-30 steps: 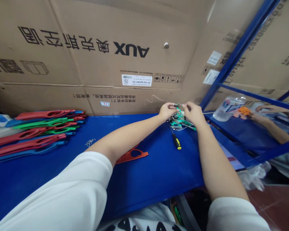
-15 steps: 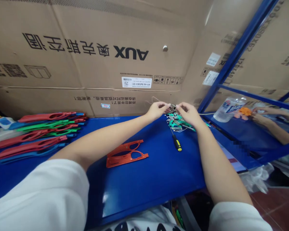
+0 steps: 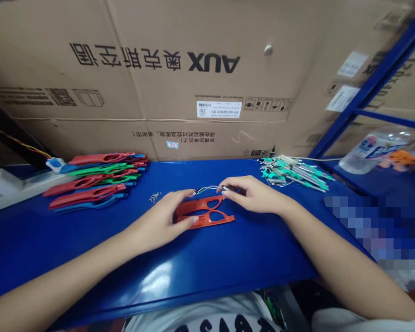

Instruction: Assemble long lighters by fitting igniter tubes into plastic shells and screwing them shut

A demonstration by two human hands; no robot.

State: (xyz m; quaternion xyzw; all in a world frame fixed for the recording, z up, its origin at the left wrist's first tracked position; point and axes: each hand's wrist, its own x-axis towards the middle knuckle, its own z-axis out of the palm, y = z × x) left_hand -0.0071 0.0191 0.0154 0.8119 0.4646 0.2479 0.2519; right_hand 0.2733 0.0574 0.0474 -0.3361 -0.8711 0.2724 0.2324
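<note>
Two orange plastic shell halves (image 3: 214, 223), each with an oval opening, lie side by side on the blue tabletop. My left hand (image 3: 169, 214) curls round their left end, its thumb on the near half and its fingers at the far side. Between my hands, thin white and green wires (image 3: 209, 188) stretch just above the far half. My right hand (image 3: 252, 196) pinches the wired piece by thumb and fingertips. A dark shape shows under its palm, and I cannot make out what it is. Beyond it lies a pile of silver tubes with green parts (image 3: 297, 173).
Red, green and blue plastic shells (image 3: 93, 182) are stacked at the left, beside a white power strip (image 3: 24, 191). Small thin bits (image 3: 155, 197) lie behind my left hand. A large cardboard box (image 3: 159, 97) walls the back. A blue frame (image 3: 373, 87) and plastic bottle (image 3: 370, 150) stand right.
Both hands have come from the pile of tubes toward me and left, to the orange shell halves, with a wired piece. The yellow-black screwdriver is no longer visible on the table. The view has shifted.
</note>
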